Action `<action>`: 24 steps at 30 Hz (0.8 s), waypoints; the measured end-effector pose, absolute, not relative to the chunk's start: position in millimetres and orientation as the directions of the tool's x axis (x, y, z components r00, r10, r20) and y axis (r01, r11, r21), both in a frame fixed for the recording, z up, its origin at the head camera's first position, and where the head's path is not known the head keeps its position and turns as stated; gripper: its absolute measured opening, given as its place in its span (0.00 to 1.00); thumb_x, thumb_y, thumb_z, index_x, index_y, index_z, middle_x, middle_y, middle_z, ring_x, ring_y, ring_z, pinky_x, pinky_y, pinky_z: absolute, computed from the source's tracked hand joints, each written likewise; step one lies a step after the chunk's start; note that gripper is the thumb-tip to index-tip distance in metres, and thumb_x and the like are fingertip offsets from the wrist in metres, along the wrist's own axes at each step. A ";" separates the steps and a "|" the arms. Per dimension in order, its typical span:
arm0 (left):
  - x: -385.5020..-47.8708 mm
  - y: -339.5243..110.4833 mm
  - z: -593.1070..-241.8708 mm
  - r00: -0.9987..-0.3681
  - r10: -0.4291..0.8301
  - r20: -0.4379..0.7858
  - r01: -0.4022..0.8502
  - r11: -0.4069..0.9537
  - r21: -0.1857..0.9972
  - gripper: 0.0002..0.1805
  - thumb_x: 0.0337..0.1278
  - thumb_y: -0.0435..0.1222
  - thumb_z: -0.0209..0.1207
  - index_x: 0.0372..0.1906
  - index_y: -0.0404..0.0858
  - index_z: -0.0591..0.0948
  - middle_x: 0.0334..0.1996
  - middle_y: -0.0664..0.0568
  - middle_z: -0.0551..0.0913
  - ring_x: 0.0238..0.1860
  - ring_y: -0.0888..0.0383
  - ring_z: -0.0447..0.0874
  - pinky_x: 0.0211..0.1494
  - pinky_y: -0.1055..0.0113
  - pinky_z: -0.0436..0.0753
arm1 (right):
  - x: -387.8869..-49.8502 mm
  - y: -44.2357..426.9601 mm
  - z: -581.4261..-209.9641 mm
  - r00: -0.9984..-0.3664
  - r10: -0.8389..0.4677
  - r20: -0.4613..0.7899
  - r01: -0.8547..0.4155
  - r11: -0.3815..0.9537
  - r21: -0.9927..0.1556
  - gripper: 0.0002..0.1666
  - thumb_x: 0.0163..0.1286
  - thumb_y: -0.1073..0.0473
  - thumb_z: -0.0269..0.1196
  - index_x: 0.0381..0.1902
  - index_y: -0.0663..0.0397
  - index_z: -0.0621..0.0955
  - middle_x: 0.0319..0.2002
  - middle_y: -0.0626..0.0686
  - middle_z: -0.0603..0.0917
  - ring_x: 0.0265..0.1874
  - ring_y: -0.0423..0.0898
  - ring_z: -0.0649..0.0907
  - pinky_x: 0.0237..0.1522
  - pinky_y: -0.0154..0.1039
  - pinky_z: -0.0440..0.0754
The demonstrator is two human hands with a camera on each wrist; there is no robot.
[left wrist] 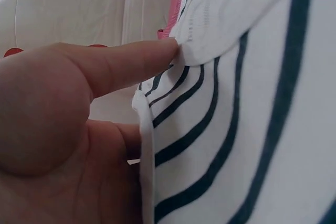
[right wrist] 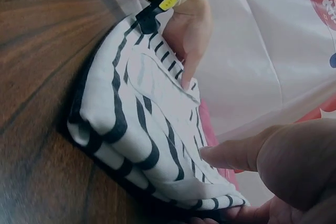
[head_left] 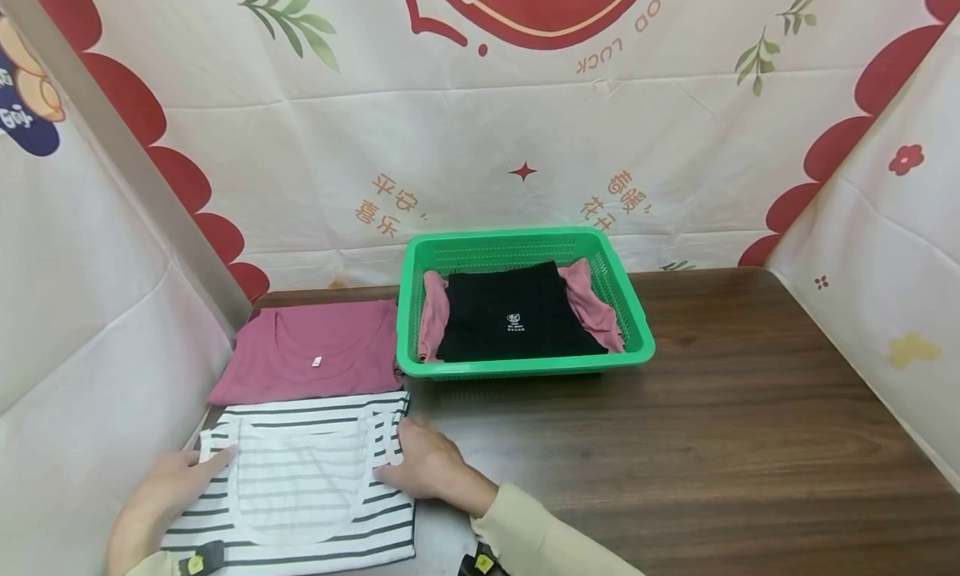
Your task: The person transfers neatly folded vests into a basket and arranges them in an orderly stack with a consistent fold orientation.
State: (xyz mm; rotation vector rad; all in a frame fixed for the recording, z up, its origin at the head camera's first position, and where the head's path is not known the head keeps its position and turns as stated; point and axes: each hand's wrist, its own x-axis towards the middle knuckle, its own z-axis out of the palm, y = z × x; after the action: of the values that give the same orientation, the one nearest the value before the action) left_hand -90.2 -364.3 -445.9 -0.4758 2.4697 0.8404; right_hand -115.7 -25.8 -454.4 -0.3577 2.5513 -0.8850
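Observation:
A folded white shirt with dark stripes [head_left: 300,476] lies on the table at the front left. My left hand [head_left: 168,484] grips its left edge, thumb on top; in the left wrist view the thumb of this hand [left wrist: 89,103] presses the striped cloth [left wrist: 194,129] near the neckline while the fingers are behind the edge. On the opposite edge my right hand [head_left: 431,463] pinches the cloth, thumb on top. The right wrist view shows the right hand [right wrist: 283,166] with its fingertips under the folded layers of the shirt [right wrist: 142,124].
A folded pink shirt [head_left: 322,351] lies just behind the striped one. Right of it stands a green basket [head_left: 525,365] with a black garment [head_left: 502,309] over pink cloth [head_left: 592,305]. The brown table [head_left: 712,443] extends right; printed cloth walls [head_left: 480,142] stand behind and at both sides.

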 end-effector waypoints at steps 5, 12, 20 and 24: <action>-90.1 -365.8 -447.9 -0.805 -0.180 -0.565 -0.493 0.732 0.470 0.52 0.66 0.66 0.44 0.62 0.16 0.64 0.43 0.34 0.78 0.41 0.46 0.76 0.40 0.56 0.75 | -113.6 -29.2 -453.6 -0.885 -0.366 -0.287 -0.110 0.764 -0.635 0.38 0.59 0.45 0.72 0.59 0.63 0.74 0.47 0.54 0.80 0.44 0.46 0.79 0.50 0.45 0.78; -90.4 -366.6 -447.9 -0.809 -0.182 -0.559 -0.489 0.735 0.470 0.55 0.64 0.68 0.44 0.65 0.16 0.62 0.49 0.29 0.76 0.45 0.44 0.76 0.44 0.52 0.76 | -112.8 -30.4 -452.8 -0.889 -0.379 -0.257 -0.111 0.723 -0.682 0.26 0.59 0.46 0.72 0.44 0.57 0.76 0.35 0.49 0.78 0.33 0.43 0.76 0.37 0.40 0.76; -89.2 -366.3 -446.2 -0.793 -0.185 -0.581 -0.506 0.730 0.459 0.57 0.63 0.70 0.43 0.65 0.14 0.60 0.53 0.25 0.74 0.49 0.41 0.76 0.48 0.48 0.76 | -113.3 -28.8 -457.0 -0.897 -0.368 -0.247 -0.022 0.594 -0.804 0.20 0.59 0.52 0.71 0.31 0.53 0.70 0.25 0.49 0.73 0.25 0.43 0.72 0.26 0.37 0.69; -90.8 -366.4 -446.2 -0.790 -0.182 -0.585 -0.511 0.722 0.466 0.57 0.64 0.69 0.43 0.65 0.14 0.60 0.50 0.29 0.76 0.46 0.43 0.75 0.46 0.51 0.76 | -117.1 -25.8 -463.5 -0.907 -0.309 -0.285 0.074 0.550 -0.832 0.21 0.57 0.53 0.72 0.35 0.54 0.71 0.28 0.49 0.75 0.28 0.44 0.74 0.28 0.39 0.72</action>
State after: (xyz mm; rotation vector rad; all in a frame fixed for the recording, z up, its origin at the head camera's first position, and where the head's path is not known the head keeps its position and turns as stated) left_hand -90.8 -366.4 -446.2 -0.5269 2.4150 0.8625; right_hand -117.1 -25.8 -463.5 -0.1916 2.3889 -1.3091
